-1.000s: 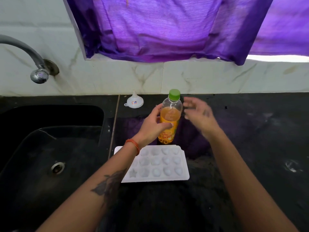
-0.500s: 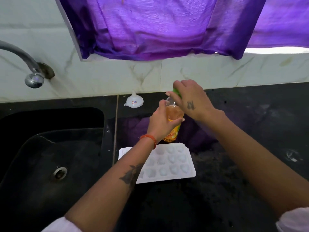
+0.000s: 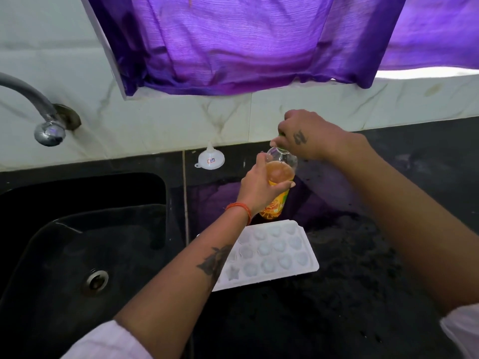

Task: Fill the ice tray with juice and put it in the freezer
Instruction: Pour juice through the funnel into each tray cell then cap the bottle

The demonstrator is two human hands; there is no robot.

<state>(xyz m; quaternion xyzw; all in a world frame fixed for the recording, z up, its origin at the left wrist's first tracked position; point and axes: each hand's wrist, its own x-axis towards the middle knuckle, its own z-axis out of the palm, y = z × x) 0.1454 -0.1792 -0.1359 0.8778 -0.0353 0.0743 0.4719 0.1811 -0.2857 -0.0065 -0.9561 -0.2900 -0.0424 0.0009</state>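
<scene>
Since a second ago, right hand (image 3: 308, 136) moves onto the green cap, grip clamped on it; opening begins. Sink (image 3: 77, 242) is large and dark. White tray (image 3: 308, 265) lies empty on the surface. Left hand (image 3: 261, 187) clamps the bottle (image 3: 281, 172), half full of juice.

No wording can be read with certainty anywhere on the worktop. A small red-and-blue sticker sits on the white funnel (image 3: 211, 159) near the back edge of the worktop, its print too small to make out. The orange and yellow label wrapping the juice bottle (image 3: 278, 187) shows only a swirling graphic, partly covered by the left hand (image 3: 259, 189). A dark mark resembling a letter Z is inked on the back of the right hand (image 3: 308, 134).
</scene>
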